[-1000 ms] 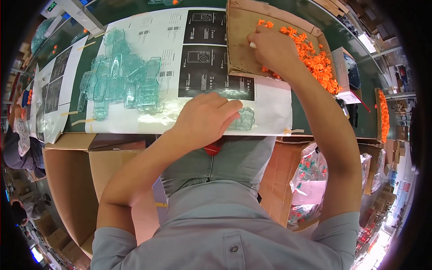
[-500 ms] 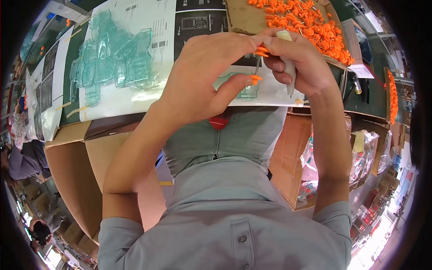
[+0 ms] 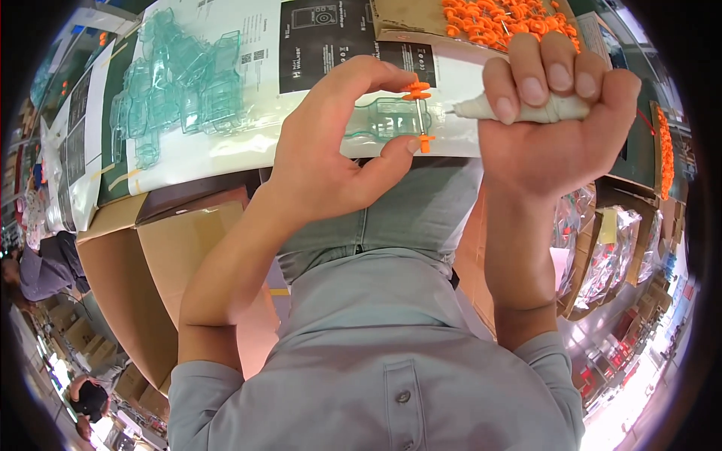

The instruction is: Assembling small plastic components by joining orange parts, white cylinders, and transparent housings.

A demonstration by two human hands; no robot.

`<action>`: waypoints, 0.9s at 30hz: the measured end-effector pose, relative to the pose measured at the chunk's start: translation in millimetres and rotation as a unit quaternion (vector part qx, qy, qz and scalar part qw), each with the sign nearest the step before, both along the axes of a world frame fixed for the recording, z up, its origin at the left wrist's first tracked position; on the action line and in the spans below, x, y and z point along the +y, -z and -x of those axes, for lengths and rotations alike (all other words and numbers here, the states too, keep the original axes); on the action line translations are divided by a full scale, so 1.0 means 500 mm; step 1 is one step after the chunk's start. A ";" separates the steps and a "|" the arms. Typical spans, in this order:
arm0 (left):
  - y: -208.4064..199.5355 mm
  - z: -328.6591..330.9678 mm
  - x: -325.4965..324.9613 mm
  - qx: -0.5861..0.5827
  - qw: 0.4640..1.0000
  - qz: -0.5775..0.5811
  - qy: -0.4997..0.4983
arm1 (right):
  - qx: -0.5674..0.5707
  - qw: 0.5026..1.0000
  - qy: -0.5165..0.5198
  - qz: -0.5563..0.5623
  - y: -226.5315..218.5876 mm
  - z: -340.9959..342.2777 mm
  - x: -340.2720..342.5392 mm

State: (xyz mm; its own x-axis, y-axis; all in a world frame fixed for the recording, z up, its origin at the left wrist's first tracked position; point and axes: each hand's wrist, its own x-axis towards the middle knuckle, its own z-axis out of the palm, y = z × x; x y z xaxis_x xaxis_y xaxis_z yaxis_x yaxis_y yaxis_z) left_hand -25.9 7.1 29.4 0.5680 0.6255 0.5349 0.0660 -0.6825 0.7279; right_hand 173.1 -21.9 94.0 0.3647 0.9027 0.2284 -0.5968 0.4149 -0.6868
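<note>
My left hand pinches a small axle with an orange wheel on each end between forefinger and thumb, held upright in front of my chest. My right hand is a fist around a white tube-shaped tool whose thin tip points left at the middle of the axle. A clear green plastic piece lies on the white printed sheet just behind the axle. A cardboard tray full of several orange wheel parts sits at the top, beyond my right hand.
A heap of clear green plastic shells lies on the sheet at the upper left. Cardboard boxes stand under the table edge to my left. Bagged goods fill boxes at my right. Another person is at the far left.
My right hand left the orange parts tray and came down with the white tool. My left hand rose from the sheet, and now holds the wheeled axle up to the tool's tip.
</note>
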 end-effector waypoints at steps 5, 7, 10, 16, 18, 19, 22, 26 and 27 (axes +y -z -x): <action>0.002 -0.001 -0.008 -0.020 0.999 0.003 0.033 | 0.014 0.999 0.000 -0.036 0.010 0.008 -0.001; 0.004 -0.006 -0.008 -0.021 0.999 -0.003 0.036 | 0.017 0.999 0.000 -0.041 0.015 0.010 -0.003; 0.009 -0.010 -0.004 -0.025 0.999 -0.016 0.041 | 0.023 1.000 0.000 -0.018 0.024 0.001 -0.001; 0.025 -0.018 -0.007 0.013 0.999 -0.033 -0.031 | 0.026 0.999 0.041 -0.007 0.029 -0.015 -0.004; 0.032 -0.023 -0.005 0.020 0.998 -0.028 -0.054 | 0.015 0.999 0.042 0.022 0.042 -0.020 -0.013; 0.039 -0.024 -0.003 0.042 0.997 -0.038 -0.047 | 0.009 0.998 0.042 0.037 0.049 -0.021 -0.017; 0.053 -0.027 -0.002 0.087 0.994 -0.054 -0.032 | 0.004 0.998 0.036 0.045 0.073 -0.025 -0.024; 0.056 -0.032 0.002 0.146 0.984 -0.086 -0.048 | -0.018 0.998 0.027 0.062 0.090 -0.031 -0.027; 0.054 -0.034 0.003 0.150 0.985 -0.074 -0.050 | -0.027 0.997 0.024 0.069 0.094 -0.031 -0.027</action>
State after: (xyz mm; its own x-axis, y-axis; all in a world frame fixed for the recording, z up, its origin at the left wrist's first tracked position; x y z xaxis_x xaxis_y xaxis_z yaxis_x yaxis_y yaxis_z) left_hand -9.0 8.4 2.4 0.6543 0.6139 0.4417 0.3344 -0.7587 0.5591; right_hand 188.5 -35.4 47.2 0.3985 0.9088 0.1238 -0.5390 0.3413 -0.7701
